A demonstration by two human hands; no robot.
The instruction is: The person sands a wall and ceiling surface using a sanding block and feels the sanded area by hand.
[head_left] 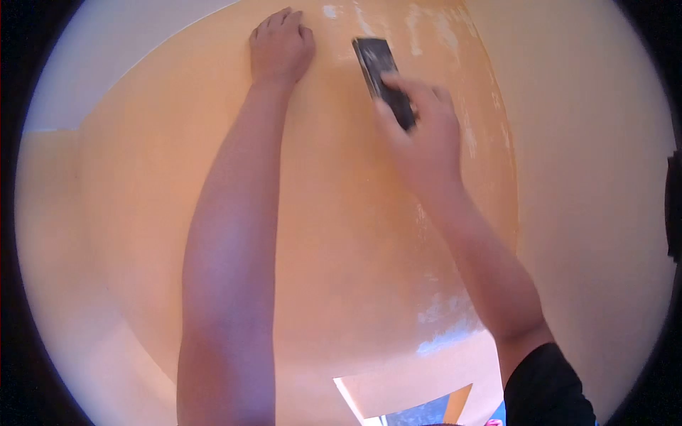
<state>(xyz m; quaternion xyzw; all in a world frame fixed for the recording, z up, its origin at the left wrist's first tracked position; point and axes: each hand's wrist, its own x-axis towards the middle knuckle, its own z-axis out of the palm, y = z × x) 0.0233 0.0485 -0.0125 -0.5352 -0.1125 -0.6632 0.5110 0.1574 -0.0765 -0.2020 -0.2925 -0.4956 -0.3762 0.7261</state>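
My right hand [430, 138] grips a flat, dark rectangular sanding block [375, 58], with the thumb on one side and the fingers on the other. The block is tilted, its far end pointing up and to the left, and lies close against the orange-painted wall [341, 234]. Higher up on the left, my left hand [283, 46] rests on the same wall with its fingers stretched out and nothing in them. Whitish patches [433, 32] mark the paint above and right of the block.
A pale wall or ceiling surface [590, 142] borders the orange area on the right. Another pale surface [142, 35] meets it at the upper left. An opening with a bluish view [419, 413] shows at the bottom, near a whitish patch [447, 326].
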